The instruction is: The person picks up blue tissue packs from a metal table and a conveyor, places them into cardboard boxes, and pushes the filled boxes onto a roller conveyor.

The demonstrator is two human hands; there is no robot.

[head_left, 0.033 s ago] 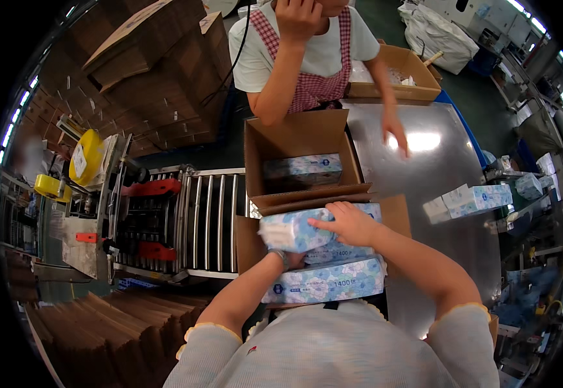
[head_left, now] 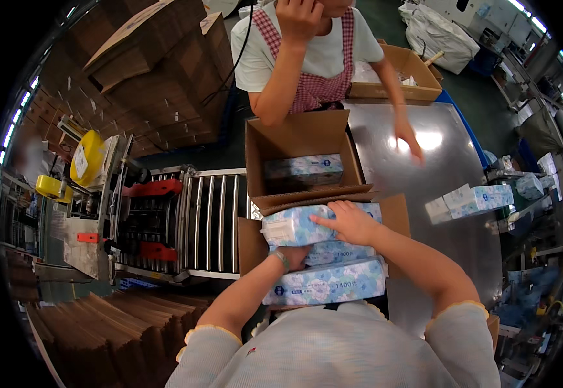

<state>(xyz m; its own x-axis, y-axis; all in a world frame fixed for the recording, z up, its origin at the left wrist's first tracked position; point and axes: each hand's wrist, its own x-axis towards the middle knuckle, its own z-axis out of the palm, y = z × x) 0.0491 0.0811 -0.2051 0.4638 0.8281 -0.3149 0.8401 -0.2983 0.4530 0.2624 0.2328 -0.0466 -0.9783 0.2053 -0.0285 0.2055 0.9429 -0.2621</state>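
A tissue pack [head_left: 288, 226] with a blue-and-white floral print lies tilted over an open carton [head_left: 394, 216] in front of me. My right hand [head_left: 347, 221] grips its upper right part, thumb on the near side and fingers over the top. My left hand [head_left: 296, 256] reaches in beneath the same pack, its fingers hidden. Under and beside the hands, another floral pack [head_left: 343, 253] shows in the carton. Closest to my body, a long floral pack [head_left: 327, 282] lies along the near side.
Beyond stands a second open carton [head_left: 356, 152] holding a floral pack [head_left: 320, 169]. A co-worker [head_left: 307, 71] stands behind it, one arm over the metal table [head_left: 436, 174]. More packs [head_left: 478, 200] lie to the right. Left are a roller conveyor [head_left: 213, 220], a tape machine [head_left: 87, 158] and flat cardboard [head_left: 113, 330].
The co-worker's lowered hand has moved a little right and nearer over the table. The gripped pack has shifted very slightly right.
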